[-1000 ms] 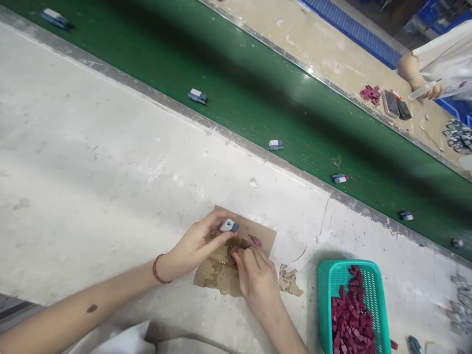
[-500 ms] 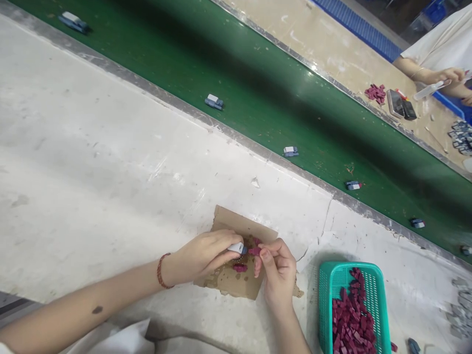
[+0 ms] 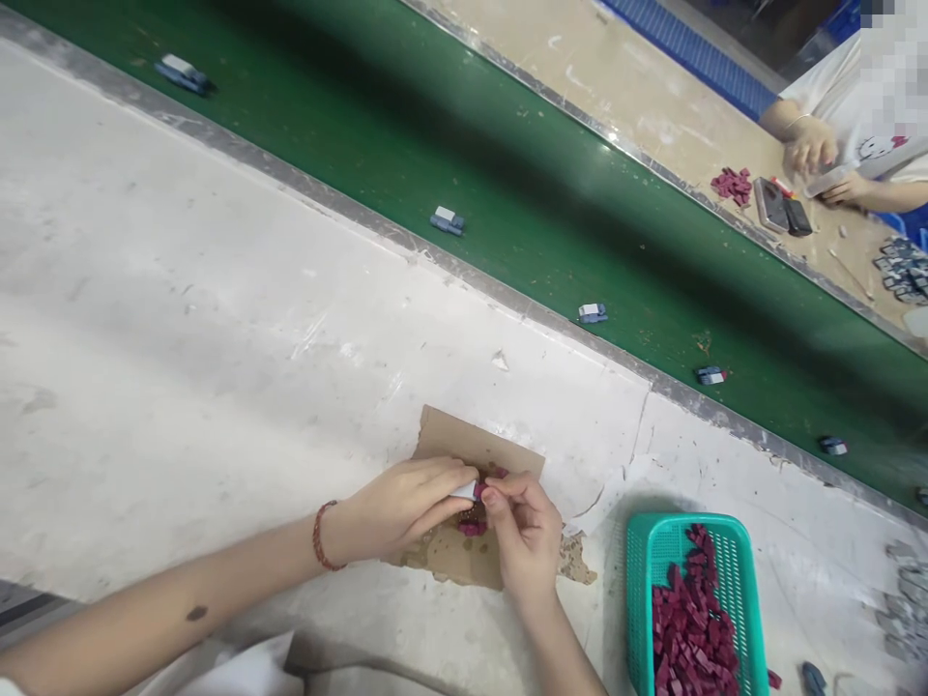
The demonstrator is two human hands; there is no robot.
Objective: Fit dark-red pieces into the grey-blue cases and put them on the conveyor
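My left hand (image 3: 413, 498) is closed round a small grey-blue and white toy vehicle (image 3: 464, 490), its white face showing past the fingertips. A small maroon plastic part (image 3: 479, 492) is pinched in my right hand (image 3: 526, 536) and meets the right end of the vehicle. Fingertips hide most of that joint. Beneath both hands lies a torn, stained piece of cardboard (image 3: 464, 565), with another maroon part (image 3: 473, 528) resting on it.
A green basket (image 3: 758, 619) of maroon parts stands at the right. Several toy vehicles (image 3: 448, 220) ride the green conveyor belt (image 3: 348, 145). Grey parts (image 3: 903, 609) lie at the right edge. Across the belt a co-worker's hands (image 3: 812, 150) hold a pale object.
My right hand has moved left, bringing the maroon part against the vehicle. The belt's vehicles have shifted right and down. The co-worker's hands have moved.
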